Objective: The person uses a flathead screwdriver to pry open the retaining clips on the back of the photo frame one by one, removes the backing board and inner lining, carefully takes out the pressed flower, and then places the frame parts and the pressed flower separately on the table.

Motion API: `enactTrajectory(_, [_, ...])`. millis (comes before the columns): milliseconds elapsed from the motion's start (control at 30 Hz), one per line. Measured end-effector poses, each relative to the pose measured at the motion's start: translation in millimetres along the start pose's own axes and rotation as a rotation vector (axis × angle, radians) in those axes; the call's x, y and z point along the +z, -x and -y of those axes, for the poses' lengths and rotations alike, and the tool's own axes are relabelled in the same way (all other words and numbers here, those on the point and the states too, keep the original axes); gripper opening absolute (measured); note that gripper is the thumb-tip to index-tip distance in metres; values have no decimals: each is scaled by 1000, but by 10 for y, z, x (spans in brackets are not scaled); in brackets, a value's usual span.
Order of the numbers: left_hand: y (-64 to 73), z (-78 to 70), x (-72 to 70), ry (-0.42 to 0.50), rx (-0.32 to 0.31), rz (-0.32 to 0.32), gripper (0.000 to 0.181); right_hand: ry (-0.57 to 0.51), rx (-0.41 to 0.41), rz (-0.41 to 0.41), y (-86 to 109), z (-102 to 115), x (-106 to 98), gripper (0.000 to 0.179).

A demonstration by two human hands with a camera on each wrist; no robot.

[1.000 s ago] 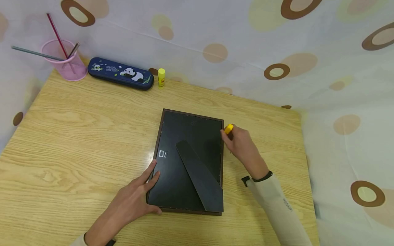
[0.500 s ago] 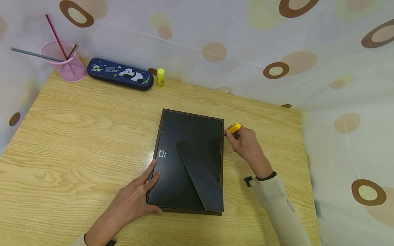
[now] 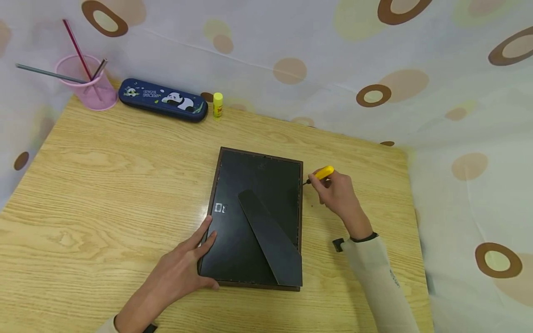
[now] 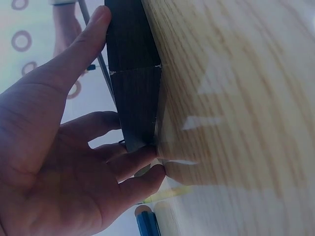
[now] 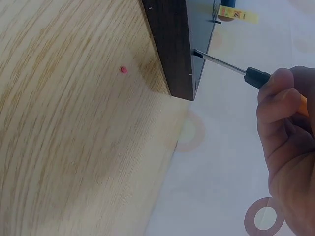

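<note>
A picture frame [image 3: 258, 173] lies face down on the wooden table, its black backing up and its easel leg [image 3: 270, 243] slanting across it. My left hand [image 3: 176, 266] holds the near left corner, thumb at the near edge and fingers along the left side; the left wrist view shows fingertips low on the frame's side [image 4: 135, 91]. In my right hand [image 3: 339, 196] is a yellow-handled screwdriver [image 3: 325, 172], pinched by the handle. The right wrist view has its tip at a small dark tab [image 5: 198, 53] on the backing's edge.
Along the back stand a pink pencil cup [image 3: 93, 95], a blue panda pencil case [image 3: 162, 101] and a yellow glue stick [image 3: 218, 107]. A small red bit [image 5: 123, 70] lies on the table right of the frame. A patterned cloth [image 3: 291, 37] hangs behind.
My right hand has drawn back to the right and the screwdriver has tilted lower, so more of its handle and shaft shows. The left hand and frame have stayed put.
</note>
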State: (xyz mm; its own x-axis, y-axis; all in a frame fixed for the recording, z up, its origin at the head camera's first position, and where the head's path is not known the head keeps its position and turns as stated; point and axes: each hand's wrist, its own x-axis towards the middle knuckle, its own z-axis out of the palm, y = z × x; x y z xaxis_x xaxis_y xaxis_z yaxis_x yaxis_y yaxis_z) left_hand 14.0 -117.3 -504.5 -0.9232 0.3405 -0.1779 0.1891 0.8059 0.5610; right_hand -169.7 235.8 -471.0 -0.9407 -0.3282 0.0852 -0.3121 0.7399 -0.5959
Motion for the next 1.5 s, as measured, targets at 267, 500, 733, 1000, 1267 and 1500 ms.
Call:
enactTrajectory(267, [-5, -5, -14, -17, 14, 2, 114, 11, 3, -4, -2, 20, 3, 20])
enactTrajectory(500, [-1, -27, -41, -56, 26, -11, 113, 46, -1, -11, -10, 113, 12, 18])
enactTrajectory(733, [5, -33, -44, -69, 41, -41, 113, 69, -42, -73, 13, 158, 81, 14])
enactTrajectory(1000, [-4, -37, -42, -93, 62, -53, 113, 114, -64, -134, 68, 191, 132, 15])
enactTrajectory(1267, [-4, -26, -22, -98, 54, -56, 114, 189, -153, -176, 167, 226, 229, 18])
enactTrajectory(1500, [-10, -11, -4, -108, 63, -64, 114, 149, -150, -312, 260, 154, 343, 21])
